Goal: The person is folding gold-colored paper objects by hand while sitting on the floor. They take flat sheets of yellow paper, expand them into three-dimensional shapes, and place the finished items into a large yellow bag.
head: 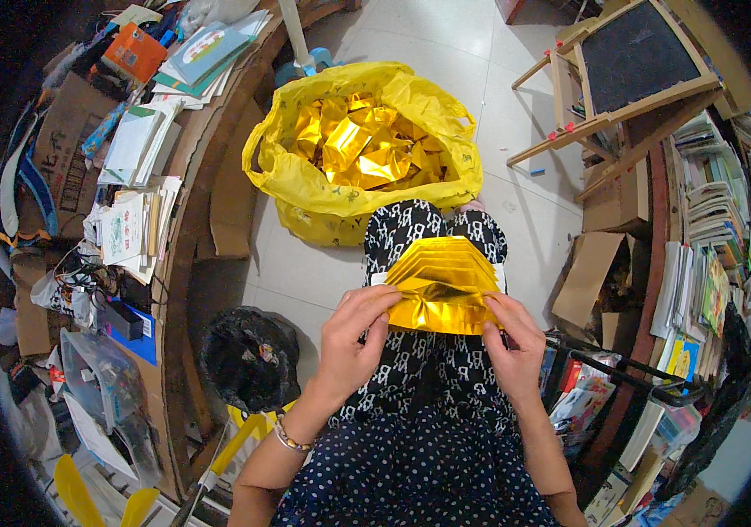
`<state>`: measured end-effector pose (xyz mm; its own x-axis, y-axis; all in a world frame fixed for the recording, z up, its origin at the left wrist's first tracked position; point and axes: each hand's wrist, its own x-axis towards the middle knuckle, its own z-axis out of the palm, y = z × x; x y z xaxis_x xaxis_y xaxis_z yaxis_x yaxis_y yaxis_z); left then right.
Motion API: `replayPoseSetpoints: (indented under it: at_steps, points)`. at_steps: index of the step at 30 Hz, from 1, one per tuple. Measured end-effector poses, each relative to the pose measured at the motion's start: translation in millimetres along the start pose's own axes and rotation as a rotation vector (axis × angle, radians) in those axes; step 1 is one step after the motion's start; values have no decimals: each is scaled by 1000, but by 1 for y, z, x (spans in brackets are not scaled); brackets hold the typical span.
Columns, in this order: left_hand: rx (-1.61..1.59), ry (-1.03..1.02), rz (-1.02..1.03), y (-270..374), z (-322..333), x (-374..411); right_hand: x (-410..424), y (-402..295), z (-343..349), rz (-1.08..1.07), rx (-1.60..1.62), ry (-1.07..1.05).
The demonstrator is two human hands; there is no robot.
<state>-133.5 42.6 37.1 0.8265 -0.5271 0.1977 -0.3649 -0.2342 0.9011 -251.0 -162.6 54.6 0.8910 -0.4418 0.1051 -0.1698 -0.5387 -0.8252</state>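
Observation:
A stack of gold foil paper sheets (442,263) with slanted upper corners rests across my lap. My left hand (359,336) pinches the left end of the nearest gold sheet (438,313) between thumb and fingers. At its right end, my right hand (513,342) grips the same sheet. This sheet is bent and creased along its width and overlaps the lower part of the stack. Beyond my knees stands a yellow plastic bag (309,197), its mouth spread wide. Folded gold foil pieces (362,145) fill it.
Left of my legs is a bin lined with a black bag (250,359). Papers and boxes crowd a wooden shelf (197,165) along the left. A small easel blackboard (642,56) stands at the far right, above cardboard boxes (589,280) and shelved books (711,211).

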Motion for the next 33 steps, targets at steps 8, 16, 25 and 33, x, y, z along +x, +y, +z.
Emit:
replayPoseSetpoints:
  at_steps: [8, 16, 25, 33]
  points:
    - [5, -19, -7, -2, 5, -1, 3, -5, 4, -20, -64, -53]
    - [-41, -96, -76, 1, 7, -1, 6, -6, 1, -54, -116, -104]
    - [92, 60, 124, 3, 9, -7, 3, -6, -6, -163, -110, -83]
    - [142, 137, 361, -8, 12, -19, -4, -1, -4, -315, -245, -57]
